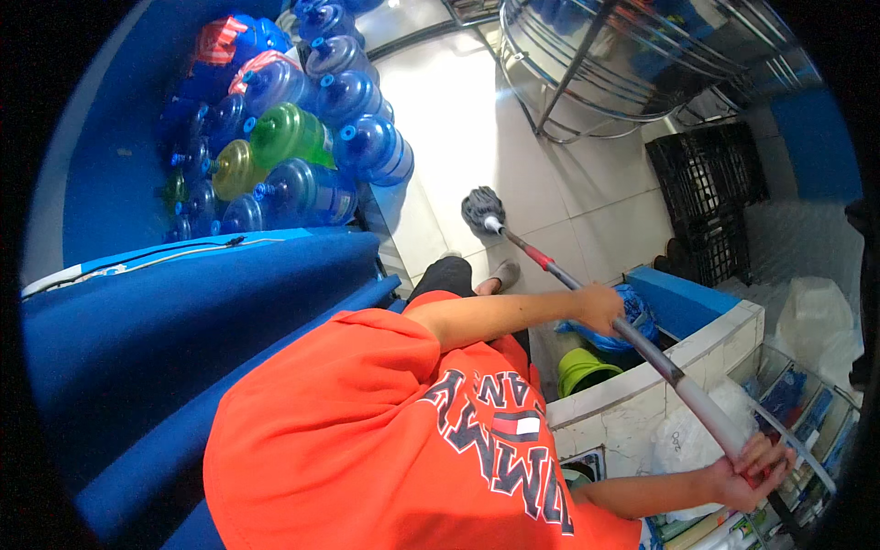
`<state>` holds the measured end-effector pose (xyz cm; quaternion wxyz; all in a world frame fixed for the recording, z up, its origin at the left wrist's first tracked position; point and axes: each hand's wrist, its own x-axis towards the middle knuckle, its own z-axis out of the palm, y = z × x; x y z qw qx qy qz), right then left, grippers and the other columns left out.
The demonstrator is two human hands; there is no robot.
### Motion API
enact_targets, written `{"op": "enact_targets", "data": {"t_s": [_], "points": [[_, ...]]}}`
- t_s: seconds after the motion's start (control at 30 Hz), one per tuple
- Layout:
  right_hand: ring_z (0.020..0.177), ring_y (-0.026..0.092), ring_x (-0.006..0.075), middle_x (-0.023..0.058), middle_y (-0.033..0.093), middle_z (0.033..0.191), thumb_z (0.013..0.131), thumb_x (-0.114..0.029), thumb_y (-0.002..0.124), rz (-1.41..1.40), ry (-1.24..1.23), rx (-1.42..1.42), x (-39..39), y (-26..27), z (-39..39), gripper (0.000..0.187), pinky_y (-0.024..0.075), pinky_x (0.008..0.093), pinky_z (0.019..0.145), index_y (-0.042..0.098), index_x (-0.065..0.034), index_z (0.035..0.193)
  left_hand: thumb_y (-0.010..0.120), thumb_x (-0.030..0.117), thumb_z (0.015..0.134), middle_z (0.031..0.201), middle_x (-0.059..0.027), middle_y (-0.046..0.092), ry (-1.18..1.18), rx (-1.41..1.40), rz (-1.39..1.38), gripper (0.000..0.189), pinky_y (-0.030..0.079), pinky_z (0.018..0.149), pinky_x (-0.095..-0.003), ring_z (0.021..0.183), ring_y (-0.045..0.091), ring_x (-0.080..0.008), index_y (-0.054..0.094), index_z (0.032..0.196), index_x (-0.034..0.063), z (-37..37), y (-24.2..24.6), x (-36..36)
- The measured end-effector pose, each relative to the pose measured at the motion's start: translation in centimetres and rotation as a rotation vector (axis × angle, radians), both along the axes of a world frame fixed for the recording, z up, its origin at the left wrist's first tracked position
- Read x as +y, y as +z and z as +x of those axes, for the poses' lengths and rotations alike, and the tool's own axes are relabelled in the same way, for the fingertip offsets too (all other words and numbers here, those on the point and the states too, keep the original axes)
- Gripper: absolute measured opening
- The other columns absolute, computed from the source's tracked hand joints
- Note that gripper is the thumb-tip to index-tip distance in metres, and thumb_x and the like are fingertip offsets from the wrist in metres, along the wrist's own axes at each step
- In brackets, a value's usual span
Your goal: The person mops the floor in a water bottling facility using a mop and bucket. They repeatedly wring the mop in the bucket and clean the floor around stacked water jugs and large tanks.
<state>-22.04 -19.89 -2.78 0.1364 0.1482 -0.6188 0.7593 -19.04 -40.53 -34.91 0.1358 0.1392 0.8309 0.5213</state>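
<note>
My left hand [599, 309] is wrapped around the middle of a grey mop handle [643, 344]. At the handle's upper end, near the lower right of the view, my right hand [749, 471] grips it, with some fingers partly raised. The handle runs diagonally past a red collar to a round grey mop head [482, 208], which rests on the pale tiled floor [536, 185]. My feet are just below the mop head, one in a grey slipper [507, 273].
Large blue, green and yellowish water bottles [375, 151] are stacked at the upper left. A metal wire rack [570, 130] and black plastic crates [708, 199] stand at the upper right. A low tiled wall [660, 385], a lime-green bucket [584, 371] and a blue plastic bag [636, 316] lie at my right.
</note>
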Motion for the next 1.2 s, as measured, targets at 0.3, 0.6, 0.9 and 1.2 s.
{"op": "enact_targets", "data": {"t_s": [0.3, 0.6, 0.9, 1.2], "points": [[0.044, 0.031, 0.0109, -0.0005, 0.032, 0.055, 0.098, -0.017, 0.037, 0.165, -0.131, 0.083, -3.9, -0.3, -4.0, 0.029, 0.0306, 0.0263, 0.05, 0.059, 0.0019, 0.099, 0.069, 0.034, 0.071, 0.07, -0.0188, 0.067, 0.066, -0.036, 0.067, 0.027, 0.052, 0.065, -0.0497, 0.071, 0.066, -0.0373, 0.07, 0.074, 0.007, 1.4, 0.8, -2.6], [0.042, 0.031, 0.0101, -0.0015, 0.032, 0.053, 0.096, -0.018, 0.037, 0.04, 0.191, 0.129, -12.3, -2.5, -1.4, 0.028, 0.0303, 0.0255, 0.047, 0.059, -0.0013, 0.094, 0.066, 0.033, 0.074, 0.074, -0.0198, 0.067, 0.011, -0.098, 0.094, 0.029, 0.051, 0.066, -0.05, 0.073, 0.065, -0.0396, 0.069, 0.073, 0.0036, 5.7, -0.4, -12.6], [0.043, 0.032, 0.0102, 0.0002, 0.034, 0.054, 0.096, -0.013, 0.037, 0.0, 0.498, 0.086, -23.0, -5.3, -8.4, 0.024, 0.0307, 0.0263, 0.049, 0.058, -0.003, 0.088, 0.065, 0.036, 0.075, 0.068, -0.0202, 0.065, 0.445, -0.001, -0.058, 0.031, 0.052, 0.066, -0.0517, 0.07, 0.065, -0.04, 0.069, 0.068, 0.0065, 4.0, -3.4, -20.4], [0.047, 0.035, 0.0104, 0.001, 0.035, 0.058, 0.097, -0.014, 0.04, -0.014, 1.179, 0.106, -44.7, -4.3, -21.2, 0.023, 0.0278, 0.0251, 0.049, 0.058, -0.0024, 0.088, 0.07, 0.037, 0.073, 0.064, -0.0182, 0.063, 1.231, 0.04, -0.022, 0.033, 0.051, 0.06, -0.0482, 0.063, 0.063, -0.0397, 0.063, 0.061, 0.0066, -1.2, -3.1, -30.9]]}}
